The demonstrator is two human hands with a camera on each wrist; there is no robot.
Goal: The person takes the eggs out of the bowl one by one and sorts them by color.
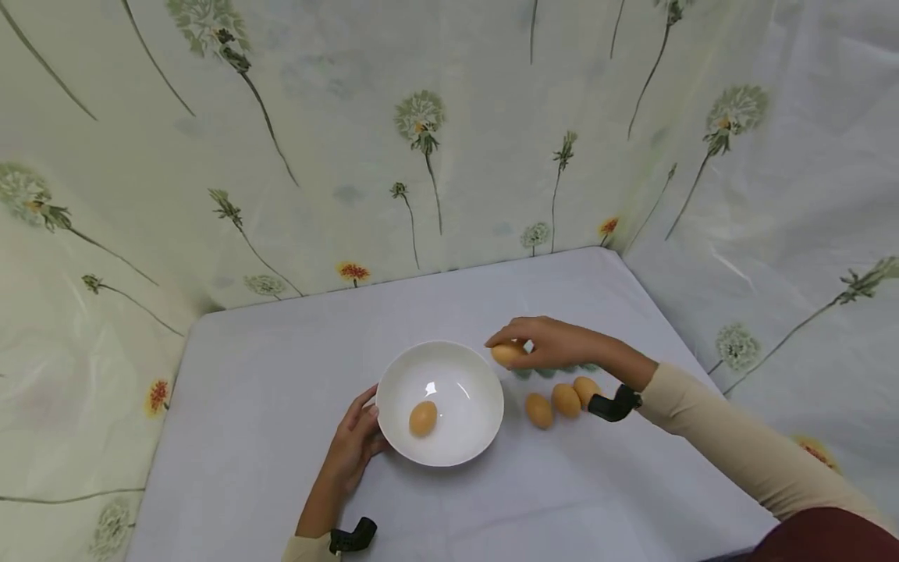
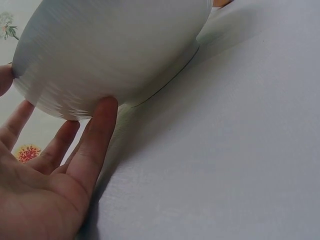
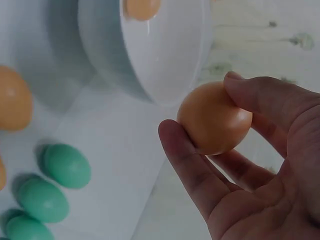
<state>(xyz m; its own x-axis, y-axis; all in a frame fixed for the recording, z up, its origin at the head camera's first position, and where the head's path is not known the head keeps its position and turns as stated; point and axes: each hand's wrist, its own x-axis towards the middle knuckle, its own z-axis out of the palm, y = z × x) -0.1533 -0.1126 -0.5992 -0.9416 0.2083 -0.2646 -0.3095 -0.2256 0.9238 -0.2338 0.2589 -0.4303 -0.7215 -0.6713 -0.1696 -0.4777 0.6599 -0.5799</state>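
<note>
A white bowl (image 1: 456, 382) stands on the table with one brown egg (image 1: 423, 419) in it. My left hand (image 1: 354, 443) holds the bowl at its left side; in the left wrist view its fingers (image 2: 97, 135) lie along the bowl's outer wall, with one digit up near the rim. Over the table just right of the rim, my right hand (image 1: 555, 343) grips another brown egg (image 3: 212, 118) between thumb and fingertips. Three brown eggs (image 1: 538, 410) lie in a row right of the bowl. Behind them are several green eggs (image 3: 67, 166), partly hidden under the right hand in the head view.
A white cloth covers the table (image 1: 281, 367). Dandelion-patterned sheets (image 1: 337, 140) hang behind it and at both sides. Black wrist mounts (image 1: 614, 403) sit on both wrists, the right one overlapping the outermost brown egg in the head view.
</note>
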